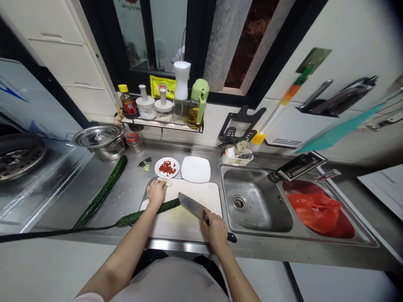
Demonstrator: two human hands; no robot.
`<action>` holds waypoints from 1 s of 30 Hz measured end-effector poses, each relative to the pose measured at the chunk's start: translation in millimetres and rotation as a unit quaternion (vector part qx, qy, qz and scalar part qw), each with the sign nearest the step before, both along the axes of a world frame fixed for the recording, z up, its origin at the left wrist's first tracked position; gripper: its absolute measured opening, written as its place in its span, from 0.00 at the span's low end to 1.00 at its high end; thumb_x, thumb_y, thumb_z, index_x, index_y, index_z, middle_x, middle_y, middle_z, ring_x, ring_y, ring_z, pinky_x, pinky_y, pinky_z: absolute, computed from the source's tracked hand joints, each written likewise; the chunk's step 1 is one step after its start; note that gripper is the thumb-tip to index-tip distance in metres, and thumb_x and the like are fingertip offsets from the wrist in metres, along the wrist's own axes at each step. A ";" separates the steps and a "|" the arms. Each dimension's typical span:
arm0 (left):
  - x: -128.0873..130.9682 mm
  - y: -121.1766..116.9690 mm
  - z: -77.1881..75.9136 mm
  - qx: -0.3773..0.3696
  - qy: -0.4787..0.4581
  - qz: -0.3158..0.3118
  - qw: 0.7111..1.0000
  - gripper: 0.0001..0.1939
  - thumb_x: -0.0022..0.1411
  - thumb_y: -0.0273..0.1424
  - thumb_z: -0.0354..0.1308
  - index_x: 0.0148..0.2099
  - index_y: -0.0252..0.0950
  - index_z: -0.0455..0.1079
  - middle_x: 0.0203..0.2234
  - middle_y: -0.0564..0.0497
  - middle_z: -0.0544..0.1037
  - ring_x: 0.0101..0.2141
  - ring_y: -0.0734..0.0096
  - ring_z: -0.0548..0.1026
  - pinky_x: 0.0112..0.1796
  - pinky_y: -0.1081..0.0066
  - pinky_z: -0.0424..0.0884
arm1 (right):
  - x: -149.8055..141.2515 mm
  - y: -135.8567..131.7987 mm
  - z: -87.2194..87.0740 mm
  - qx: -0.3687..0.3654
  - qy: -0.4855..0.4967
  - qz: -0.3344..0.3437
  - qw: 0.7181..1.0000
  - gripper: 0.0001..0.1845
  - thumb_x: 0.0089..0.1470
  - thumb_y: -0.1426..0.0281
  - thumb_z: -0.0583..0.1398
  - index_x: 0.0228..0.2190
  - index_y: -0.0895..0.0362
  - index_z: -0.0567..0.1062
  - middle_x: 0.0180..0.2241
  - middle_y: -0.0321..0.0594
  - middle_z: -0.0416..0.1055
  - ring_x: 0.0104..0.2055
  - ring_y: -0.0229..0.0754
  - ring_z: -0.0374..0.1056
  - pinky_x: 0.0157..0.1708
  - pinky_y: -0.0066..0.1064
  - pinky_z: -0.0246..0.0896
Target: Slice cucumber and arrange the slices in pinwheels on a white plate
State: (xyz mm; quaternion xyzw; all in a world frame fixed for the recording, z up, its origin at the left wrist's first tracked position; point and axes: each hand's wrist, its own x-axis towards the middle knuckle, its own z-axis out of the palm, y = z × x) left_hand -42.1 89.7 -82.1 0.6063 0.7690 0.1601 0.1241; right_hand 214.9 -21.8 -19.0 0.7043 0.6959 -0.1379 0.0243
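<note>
"Cut cucumber (pixel 170 204): where do you have it? Go from the largest item down."

"Steel counter (pixel 132 188) first, then the sink (pixel 273 205) set into it at your right. Left of that, your white cutting board (pixel 182 228). The cut cucumber lies on it, left end past the board's left edge, your left forearm (pixel 132 239) crossing above. Uncut cucumber (pixel 102 195): on the counter, well left of the board."

"Your knife (pixel 192 205)?"

"Gripped by its handle in your right hand (pixel 216 228); blade just beside the cut end."

"Your left hand (pixel 156 191)?"

"At the board's far left corner."

"Smaller items?"

"Square plate (pixel 195 169) just beyond the board; round plate (pixel 156 168) to its left, bearing red pieces (pixel 167 167). Last, thin slices (pixel 168 183) at your left fingers; pinched or merely touched, cannot tell"
</note>
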 end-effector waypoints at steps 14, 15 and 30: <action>1.8 -0.2 9.8 -0.009 0.007 0.024 1.000 0.18 0.61 0.36 0.54 0.52 0.42 0.72 0.46 0.44 0.76 0.48 0.53 0.70 0.45 0.58 0.63 | 2.9 -3.0 -3.9 0.023 0.026 -0.017 0.999 0.21 0.56 0.71 0.55 0.51 0.53 0.73 0.39 0.41 0.77 0.42 0.43 0.71 0.43 0.29 0.56; 1.2 -2.6 10.9 -0.006 0.005 0.026 1.000 0.18 0.61 0.37 0.54 0.52 0.42 0.72 0.46 0.44 0.76 0.47 0.52 0.70 0.45 0.58 0.64 | 3.1 -2.8 -4.5 0.025 0.030 -0.024 0.999 0.20 0.56 0.71 0.56 0.50 0.52 0.73 0.39 0.41 0.77 0.42 0.43 0.71 0.43 0.29 0.56; 5.0 -57.2 11.2 0.105 -0.095 -0.187 0.972 0.13 0.65 0.36 0.51 0.43 0.39 0.75 0.39 0.48 0.79 0.41 0.64 0.74 0.44 0.64 0.68 | -7.6 5.9 -1.4 -0.016 0.105 -0.076 0.991 0.16 0.59 0.66 0.52 0.46 0.49 0.75 0.39 0.39 0.78 0.40 0.42 0.73 0.35 0.27 0.55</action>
